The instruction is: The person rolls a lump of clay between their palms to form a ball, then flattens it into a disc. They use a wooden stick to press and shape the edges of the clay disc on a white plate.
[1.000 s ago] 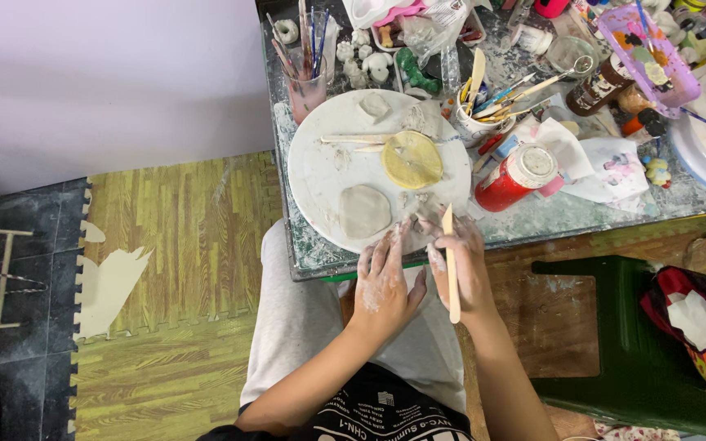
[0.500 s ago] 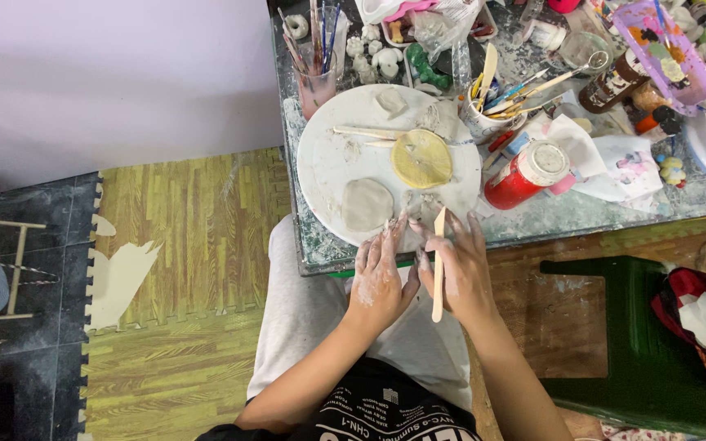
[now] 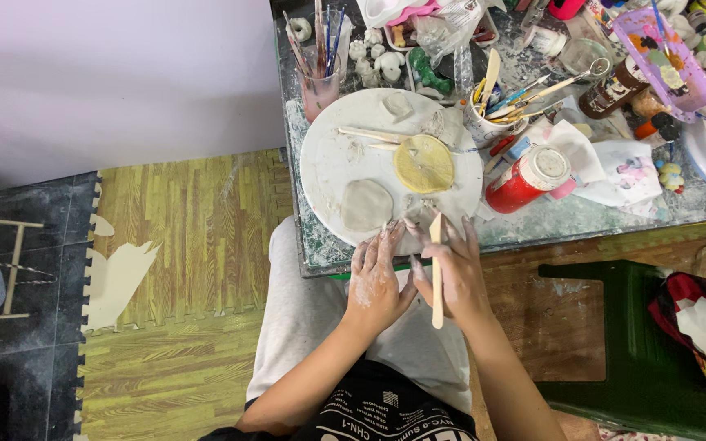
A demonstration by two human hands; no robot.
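My right hand grips a flat wooden modelling stick, held upright over my lap at the table's near edge. My left hand, dusted with pale clay, rests close beside it with fingers together, touching something small that the fingers hide. Just beyond both hands lies a round white board. On it sit a flattened grey clay disc, a yellow round disc, small clay lumps and two thin wooden sticks.
A red jar with a white lid, a cup of brushes, a tub of tools, a purple tray and crumpled tissues crowd the table. A green stool stands at my right. Foam floor mats lie left.
Both hands stay together at the table edge; the wooden stick has turned slightly more upright. My view has shifted a little, so the table sits further right.
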